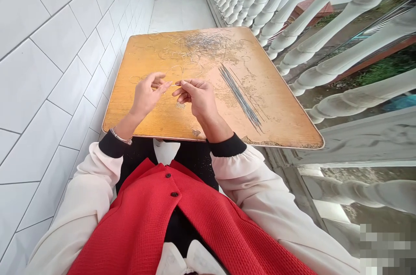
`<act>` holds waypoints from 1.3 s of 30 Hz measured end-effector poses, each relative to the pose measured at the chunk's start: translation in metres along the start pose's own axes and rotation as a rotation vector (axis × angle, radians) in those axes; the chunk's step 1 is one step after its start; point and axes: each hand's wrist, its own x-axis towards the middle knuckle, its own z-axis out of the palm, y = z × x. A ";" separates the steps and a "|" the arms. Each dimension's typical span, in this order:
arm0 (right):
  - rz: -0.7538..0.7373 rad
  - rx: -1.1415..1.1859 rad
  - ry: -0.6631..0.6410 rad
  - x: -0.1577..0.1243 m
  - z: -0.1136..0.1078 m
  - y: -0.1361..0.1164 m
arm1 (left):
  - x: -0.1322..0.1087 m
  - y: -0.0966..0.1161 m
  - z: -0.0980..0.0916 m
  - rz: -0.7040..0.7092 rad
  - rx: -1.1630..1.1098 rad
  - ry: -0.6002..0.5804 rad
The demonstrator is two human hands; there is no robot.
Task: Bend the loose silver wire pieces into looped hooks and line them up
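A worn wooden tabletop [282,114] carries tangled wire [204,43] and straight wires [240,95].

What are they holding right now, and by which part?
A thin wire, pinched between the right hand's thumb and forefinger; the left hand touches it too, grip unclear.

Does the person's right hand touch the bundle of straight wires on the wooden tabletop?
No, the right hand pinches a thin wire above the wooden tabletop, apart from the bundle of straight wires.
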 end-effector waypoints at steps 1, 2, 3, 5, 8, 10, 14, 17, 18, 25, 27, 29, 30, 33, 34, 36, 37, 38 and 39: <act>0.004 0.007 0.002 -0.001 0.001 0.000 | -0.004 -0.002 0.001 -0.045 -0.041 -0.028; 0.007 0.014 0.003 -0.002 0.003 0.000 | -0.006 -0.003 0.003 -0.088 -0.083 -0.059; 0.008 0.018 0.004 -0.004 0.004 -0.001 | -0.007 -0.003 0.004 -0.124 -0.122 -0.088; 0.007 0.015 0.001 -0.006 0.006 -0.001 | -0.007 -0.004 0.005 -0.169 -0.172 -0.131; 0.011 0.004 0.001 -0.007 0.006 0.000 | -0.006 -0.007 0.005 -0.150 -0.113 -0.094; 0.019 0.009 0.022 -0.006 0.005 0.001 | -0.009 -0.009 0.004 -0.045 0.039 0.016; 0.017 0.010 0.050 -0.004 0.006 0.003 | -0.020 -0.010 0.005 0.197 0.337 0.070; 0.014 0.000 0.032 -0.005 0.008 0.002 | -0.022 -0.011 0.007 0.236 0.403 -0.014; 0.016 -0.002 0.022 -0.006 0.009 0.002 | -0.021 -0.012 0.007 0.238 0.407 -0.031; 0.015 0.057 -0.028 -0.012 0.010 0.002 | -0.011 -0.021 0.007 0.394 0.673 -0.120; 0.022 0.068 -0.041 -0.013 0.011 0.003 | -0.010 -0.021 0.008 0.408 0.731 -0.097; 0.029 0.071 -0.036 -0.013 0.012 0.005 | -0.010 -0.020 0.010 0.412 0.752 -0.073; 0.029 0.070 -0.031 -0.013 0.013 0.006 | -0.010 -0.019 0.010 0.410 0.752 -0.067; 0.007 0.059 -0.039 -0.011 0.012 0.008 | -0.011 -0.015 0.011 0.373 0.711 -0.059; -0.002 0.052 -0.046 -0.011 0.011 0.009 | -0.012 -0.013 0.010 0.351 0.691 -0.062; -0.019 0.038 -0.049 -0.009 0.010 0.010 | -0.014 -0.008 0.009 0.303 0.639 -0.067; -0.028 0.030 -0.042 -0.009 0.010 0.010 | -0.015 -0.005 0.008 0.277 0.605 -0.063; -0.036 0.022 -0.030 -0.009 0.010 0.011 | -0.015 -0.002 0.008 0.250 0.563 -0.056; -0.046 0.011 -0.015 -0.010 0.010 0.011 | -0.015 0.000 0.007 0.220 0.514 -0.047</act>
